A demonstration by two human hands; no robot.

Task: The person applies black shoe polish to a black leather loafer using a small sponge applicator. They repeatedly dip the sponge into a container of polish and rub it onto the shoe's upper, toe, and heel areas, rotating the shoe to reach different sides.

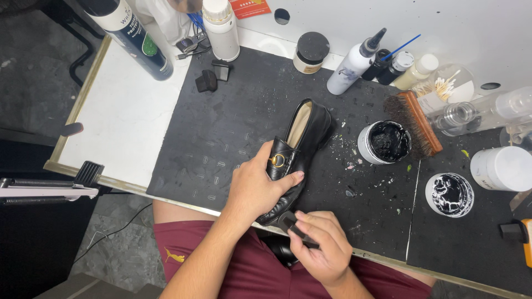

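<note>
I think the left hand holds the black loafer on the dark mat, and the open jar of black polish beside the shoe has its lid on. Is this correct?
Not quite. The head view shows the left hand holding the black loafer on the dark mat, but the jar of black polish beside it has no lid on: its black contents are exposed.

black loafer (302, 145) (gold buckle (277, 161)), maroon shorts (249, 271)

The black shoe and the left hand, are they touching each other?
Touching. The head view shows the left hand wrapped over the black shoe, thumb pressed on its leather beside the gold buckle.
</note>
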